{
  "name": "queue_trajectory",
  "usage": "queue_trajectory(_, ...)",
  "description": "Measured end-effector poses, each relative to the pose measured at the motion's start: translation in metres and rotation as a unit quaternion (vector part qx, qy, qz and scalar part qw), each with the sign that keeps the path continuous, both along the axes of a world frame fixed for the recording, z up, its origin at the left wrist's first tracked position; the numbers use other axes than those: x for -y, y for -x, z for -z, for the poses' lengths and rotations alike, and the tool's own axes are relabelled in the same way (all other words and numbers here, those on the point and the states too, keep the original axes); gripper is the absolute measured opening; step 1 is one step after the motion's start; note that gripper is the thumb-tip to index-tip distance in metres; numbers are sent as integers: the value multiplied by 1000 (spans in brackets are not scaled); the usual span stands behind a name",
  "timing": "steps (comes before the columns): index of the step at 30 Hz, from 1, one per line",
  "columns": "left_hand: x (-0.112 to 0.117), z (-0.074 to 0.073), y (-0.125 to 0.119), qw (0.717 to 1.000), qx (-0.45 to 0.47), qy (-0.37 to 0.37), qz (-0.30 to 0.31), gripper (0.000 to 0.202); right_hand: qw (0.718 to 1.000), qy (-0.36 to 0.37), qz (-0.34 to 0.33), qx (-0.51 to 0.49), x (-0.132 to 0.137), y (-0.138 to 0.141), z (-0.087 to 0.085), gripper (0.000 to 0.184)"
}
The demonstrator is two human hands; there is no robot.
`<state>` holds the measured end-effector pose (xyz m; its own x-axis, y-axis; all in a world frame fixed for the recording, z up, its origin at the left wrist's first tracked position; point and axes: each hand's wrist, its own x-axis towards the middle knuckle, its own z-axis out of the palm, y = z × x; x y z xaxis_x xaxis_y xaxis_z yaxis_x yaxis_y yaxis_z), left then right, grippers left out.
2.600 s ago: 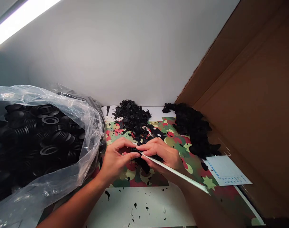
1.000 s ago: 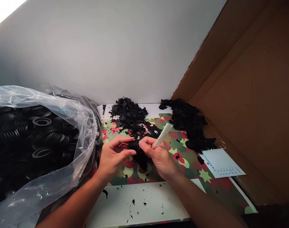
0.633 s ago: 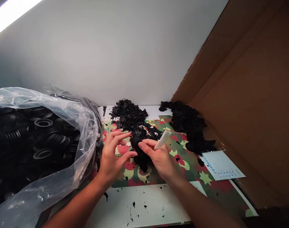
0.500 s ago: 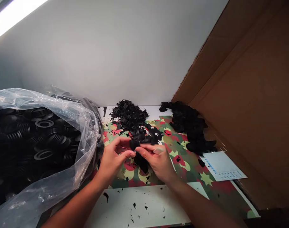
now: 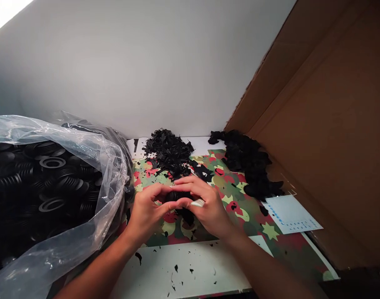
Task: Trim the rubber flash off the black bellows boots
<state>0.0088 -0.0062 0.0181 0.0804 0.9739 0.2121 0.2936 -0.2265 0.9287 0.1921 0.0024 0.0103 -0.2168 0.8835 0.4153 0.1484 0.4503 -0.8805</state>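
Note:
A black ribbed rubber bellows (image 5: 177, 195) lies between my two hands, mostly hidden by the fingers. My left hand (image 5: 149, 207) curls around its left end, thumb in front and fingers behind. My right hand (image 5: 207, 205) closes over the right end, with its fingertips and thumb meeting those of the left. A small whitish piece (image 5: 198, 202) shows at the right thumb and forefinger; I cannot make out what it is. Beneath the hands a dark black scrap (image 5: 186, 216) rests on the patterned sheet (image 5: 240, 207).
At left bulges a clear plastic bag (image 5: 115, 166) full of similar black bellows (image 5: 53, 182). Behind my hands is a pile of black shreds (image 5: 168, 151). More black scrap (image 5: 252, 162) lines a cardboard wall (image 5: 327, 137) at right, near a printed white card (image 5: 292, 214).
The bellows was in plain sight between my fingertips; now both hands have come together around it. My right fingers have moved left and over it. The view has shifted slightly.

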Motion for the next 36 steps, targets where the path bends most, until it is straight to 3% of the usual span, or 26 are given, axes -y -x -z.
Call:
queue_trajectory(2,0,0,1,1000,-21,-21,1,24,998,55,-26,-33,-2,4,4,10)
queue_trajectory(5,0,1,1,999,-29,-37,-1,25,991,108,-8,-79,-2,10,8,4)
queue_trajectory(14,8,11,-13,998,13,-41,-42,34,981,141,87,-102,-6,19,9,10)
queue_trajectory(17,9,11,-16,983,-55,-162,-64,34,981,149,97,-76,-9,20,8,14)
queue_trajectory(21,7,10,-12,923,-151,-351,-50,23,979,180,58,-74,-8,22,3,17)
queue_trajectory(24,11,8,-5,883,-181,-433,-3,10,979,180,47,-77,-11,19,5,19)
queue_trajectory(26,19,5,-1,875,-182,-448,41,13,980,165,84,-74,-18,11,10,21)
queue_trajectory(28,26,0,-1,897,-156,-408,69,8,977,146,140,-69,-28,1,16,23)
queue_trajectory(29,28,-2,-1,918,-126,-372,61,2,977,145,146,-63,-33,-4,19,24)
queue_trajectory(32,23,-7,-6,970,0,-244,-1,15,981,146,120,-32,-42,-12,24,21)
queue_trajectory(36,8,-6,-7,990,132,-48,-32,14,991,99,86,6,-37,-9,21,24)
